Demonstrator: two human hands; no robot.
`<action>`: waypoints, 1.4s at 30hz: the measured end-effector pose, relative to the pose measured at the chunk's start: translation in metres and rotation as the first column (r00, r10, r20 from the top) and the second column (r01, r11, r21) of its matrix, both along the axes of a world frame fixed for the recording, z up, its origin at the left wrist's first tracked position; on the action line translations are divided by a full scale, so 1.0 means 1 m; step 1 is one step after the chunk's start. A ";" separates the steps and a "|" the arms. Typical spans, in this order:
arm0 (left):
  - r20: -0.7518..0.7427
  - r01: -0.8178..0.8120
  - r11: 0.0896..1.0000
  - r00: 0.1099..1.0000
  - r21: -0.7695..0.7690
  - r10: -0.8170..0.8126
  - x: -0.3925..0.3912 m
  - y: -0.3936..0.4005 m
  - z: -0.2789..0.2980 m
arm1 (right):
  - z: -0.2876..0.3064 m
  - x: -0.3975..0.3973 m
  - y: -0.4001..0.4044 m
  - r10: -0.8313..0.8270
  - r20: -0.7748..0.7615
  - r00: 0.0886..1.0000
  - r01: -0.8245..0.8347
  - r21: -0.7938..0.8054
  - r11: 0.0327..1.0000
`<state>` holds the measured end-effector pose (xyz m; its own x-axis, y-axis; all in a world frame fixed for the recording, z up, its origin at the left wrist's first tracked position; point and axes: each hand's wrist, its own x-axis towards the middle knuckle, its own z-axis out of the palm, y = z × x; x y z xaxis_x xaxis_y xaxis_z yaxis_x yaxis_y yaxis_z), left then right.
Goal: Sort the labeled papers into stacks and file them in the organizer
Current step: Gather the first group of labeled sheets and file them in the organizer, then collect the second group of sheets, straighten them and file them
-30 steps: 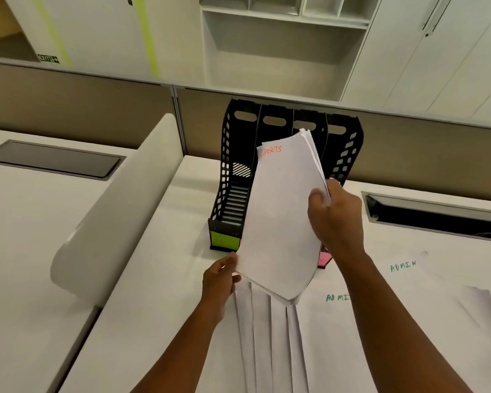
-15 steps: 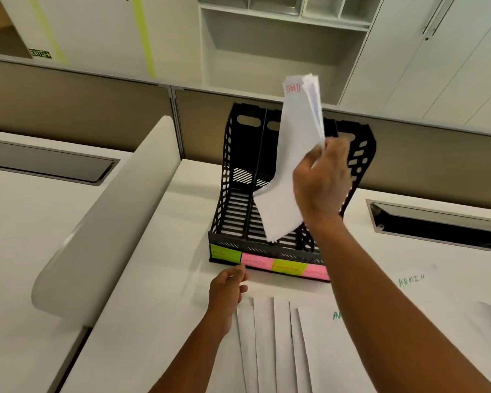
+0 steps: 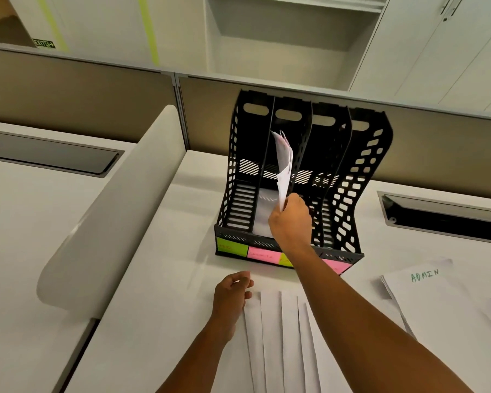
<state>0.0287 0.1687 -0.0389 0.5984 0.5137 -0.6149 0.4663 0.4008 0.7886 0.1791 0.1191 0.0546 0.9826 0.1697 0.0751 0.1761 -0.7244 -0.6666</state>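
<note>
- Down comes the sheaf: half a second back it was held high above the organizer's top edge, and now the right hand (image 3: 290,219) has dropped it between the dividers, with the view pushed in closer too.
- Far left, the curved white divider panel (image 3: 111,211) stands along the desk edge, well apart from the action.
- Left hand (image 3: 233,293) rests on the white desk (image 3: 159,279) at the left edge of the fanned sheets (image 3: 281,336); fingers loosely curled, holding nothing that I can see.
- Black organizer (image 3: 360,171) next, four slots, coloured sticky labels (image 3: 262,255) along its front lip; their writing is too small to read.
- Sheaf of papers (image 3: 284,163) stands nearly upright in the second slot from the left, just above pale paper lying on that slot's floor.
- Right hand pinches the sheaf at its lower edge, fingers curled round it, the paper rising straight up out of the fist.
- My read: light, floppy stuff. Held at one edge, the loose corners splay and could catch a divider; a grip nearer the middle of the long edge would keep it flatter.
- Over to the right, the ADMIN stack (image 3: 425,302) lies flat on the desk, untouched, well apart from both hands.
</note>
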 end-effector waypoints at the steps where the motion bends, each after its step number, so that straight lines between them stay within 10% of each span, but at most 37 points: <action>1: -0.004 0.005 1.000 1.000 0.003 -0.005 0.000 -0.001 -0.001 | -0.001 0.001 -0.002 -0.003 -0.018 1.000 0.003 0.008 1.000; 27: -0.320 0.131 0.867 0.947 0.481 0.034 -0.033 -0.063 -0.012 | -0.054 -0.080 -0.161 -0.018 0.193 0.981 0.002 0.086 0.996; 42: -0.322 0.500 0.823 0.852 0.268 -0.413 -0.036 -0.139 0.001 | -0.088 -0.080 -0.301 -0.393 0.059 0.917 0.396 -0.235 0.888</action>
